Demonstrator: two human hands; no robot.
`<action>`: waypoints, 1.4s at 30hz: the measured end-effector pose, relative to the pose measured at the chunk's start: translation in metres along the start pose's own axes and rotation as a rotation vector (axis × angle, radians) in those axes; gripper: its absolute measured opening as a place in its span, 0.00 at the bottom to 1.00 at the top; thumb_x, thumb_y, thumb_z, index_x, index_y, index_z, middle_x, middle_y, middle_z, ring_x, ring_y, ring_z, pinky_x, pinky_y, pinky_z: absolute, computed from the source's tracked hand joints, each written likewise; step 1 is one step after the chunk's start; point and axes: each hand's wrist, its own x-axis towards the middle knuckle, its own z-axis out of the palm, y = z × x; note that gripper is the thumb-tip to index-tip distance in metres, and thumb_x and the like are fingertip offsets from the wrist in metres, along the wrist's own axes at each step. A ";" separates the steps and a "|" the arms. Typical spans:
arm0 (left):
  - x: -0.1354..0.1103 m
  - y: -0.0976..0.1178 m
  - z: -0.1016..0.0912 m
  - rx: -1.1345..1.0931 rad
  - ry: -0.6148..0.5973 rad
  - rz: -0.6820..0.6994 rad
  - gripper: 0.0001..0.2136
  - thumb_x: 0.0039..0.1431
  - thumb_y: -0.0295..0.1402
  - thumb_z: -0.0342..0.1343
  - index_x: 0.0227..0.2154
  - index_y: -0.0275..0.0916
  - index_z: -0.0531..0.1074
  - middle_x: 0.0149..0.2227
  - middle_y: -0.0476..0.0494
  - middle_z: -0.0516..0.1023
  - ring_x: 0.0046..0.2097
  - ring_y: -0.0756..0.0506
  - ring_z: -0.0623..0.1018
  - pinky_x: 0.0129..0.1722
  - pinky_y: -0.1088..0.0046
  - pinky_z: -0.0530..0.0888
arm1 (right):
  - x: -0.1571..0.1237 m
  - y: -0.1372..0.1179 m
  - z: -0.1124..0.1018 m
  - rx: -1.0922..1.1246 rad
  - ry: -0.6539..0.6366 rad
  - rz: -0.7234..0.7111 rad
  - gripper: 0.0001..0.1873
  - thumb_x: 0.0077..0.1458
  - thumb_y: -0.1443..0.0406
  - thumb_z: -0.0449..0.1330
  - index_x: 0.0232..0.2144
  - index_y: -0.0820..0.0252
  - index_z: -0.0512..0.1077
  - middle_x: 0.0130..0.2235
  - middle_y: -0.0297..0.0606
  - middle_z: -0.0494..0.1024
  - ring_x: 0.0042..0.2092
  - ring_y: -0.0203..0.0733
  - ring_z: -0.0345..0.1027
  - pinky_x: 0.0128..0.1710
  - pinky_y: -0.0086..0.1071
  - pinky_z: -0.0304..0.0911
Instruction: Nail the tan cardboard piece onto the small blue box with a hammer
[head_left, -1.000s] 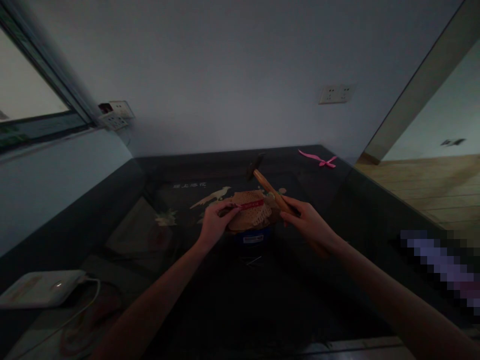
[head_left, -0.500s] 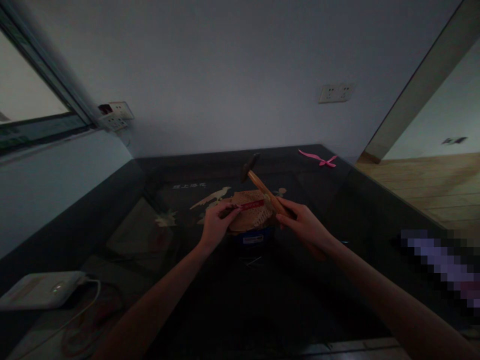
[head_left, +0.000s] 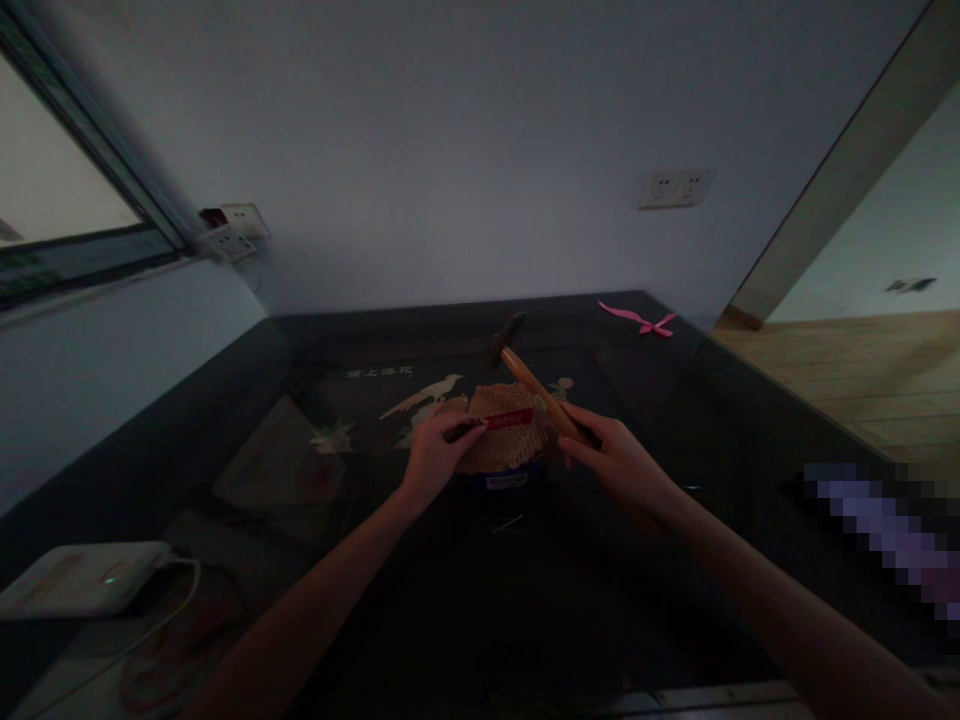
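My right hand (head_left: pixel 604 445) is closed round the wooden handle of a hammer (head_left: pixel 536 388). Its dark head points up and away, above the far side of a brown, hole-dotted lump (head_left: pixel 499 450). This lump rests on a blue base (head_left: pixel 517 480) with a pale label. Across its top lies a red strip (head_left: pixel 510 419) with faint marks. At the strip's left end, my left hand (head_left: pixel 439 445) pinches it between thumb and fingers, and a dark part shows in the grip. Dim light hides the finer detail.
Thin nail-like pieces (head_left: pixel 510 524) lie on the dark table (head_left: pixel 570 620) in front of the blue base. A pink ribbon (head_left: pixel 637 319) is near the back right edge. At left sit a white power bank (head_left: pixel 90 578) and its cable (head_left: pixel 169 615). A wall stands behind.
The hammer head has shifted slightly down and right, together with my right hand. My left hand and the red strip have moved only a little.
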 end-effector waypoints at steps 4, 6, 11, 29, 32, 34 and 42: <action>0.002 0.000 -0.001 0.013 -0.016 -0.006 0.05 0.52 0.36 0.59 0.26 0.41 0.77 0.31 0.49 0.81 0.34 0.47 0.78 0.60 0.53 0.55 | -0.006 -0.003 -0.010 -0.056 0.041 0.012 0.26 0.54 0.63 0.54 0.55 0.66 0.64 0.31 0.36 0.76 0.28 0.37 0.68 0.31 0.32 0.66; 0.002 0.000 0.000 0.017 -0.021 0.002 0.05 0.52 0.36 0.59 0.27 0.41 0.77 0.31 0.49 0.81 0.34 0.47 0.78 0.60 0.53 0.55 | -0.011 -0.007 -0.017 -0.078 0.037 0.018 0.26 0.55 0.62 0.55 0.56 0.63 0.63 0.29 0.34 0.75 0.27 0.37 0.68 0.29 0.31 0.66; 0.002 -0.005 0.000 -0.006 -0.018 0.015 0.04 0.51 0.35 0.60 0.26 0.41 0.77 0.29 0.49 0.80 0.32 0.47 0.77 0.58 0.54 0.59 | -0.029 -0.032 -0.037 -0.059 -0.071 0.137 0.29 0.55 0.60 0.56 0.58 0.62 0.61 0.28 0.33 0.73 0.22 0.34 0.64 0.19 0.27 0.61; 0.001 -0.005 0.000 -0.061 -0.004 -0.021 0.03 0.49 0.34 0.61 0.25 0.41 0.78 0.29 0.48 0.80 0.36 0.45 0.77 0.54 0.58 0.64 | -0.041 -0.083 -0.036 -0.253 -0.209 0.054 0.20 0.53 0.66 0.55 0.49 0.56 0.71 0.27 0.33 0.74 0.22 0.31 0.58 0.17 0.24 0.52; 0.001 -0.005 0.000 -0.053 -0.016 -0.045 0.03 0.49 0.34 0.61 0.25 0.42 0.78 0.28 0.48 0.79 0.37 0.45 0.77 0.53 0.58 0.65 | -0.041 -0.083 -0.034 -0.250 -0.203 0.050 0.19 0.53 0.67 0.55 0.48 0.56 0.72 0.25 0.32 0.73 0.21 0.31 0.58 0.17 0.24 0.51; 0.001 -0.005 0.000 -0.053 -0.024 -0.045 0.03 0.49 0.34 0.61 0.25 0.41 0.78 0.28 0.48 0.79 0.38 0.44 0.77 0.52 0.59 0.66 | -0.040 -0.082 -0.033 -0.258 -0.240 0.045 0.18 0.52 0.68 0.55 0.47 0.56 0.72 0.23 0.31 0.71 0.20 0.30 0.57 0.16 0.23 0.50; 0.000 -0.008 0.002 -0.063 -0.034 -0.053 0.04 0.49 0.35 0.61 0.25 0.41 0.77 0.29 0.47 0.80 0.36 0.45 0.77 0.50 0.60 0.68 | -0.042 -0.077 -0.033 -0.251 -0.183 0.023 0.21 0.52 0.66 0.56 0.50 0.56 0.71 0.25 0.32 0.74 0.21 0.32 0.60 0.18 0.24 0.54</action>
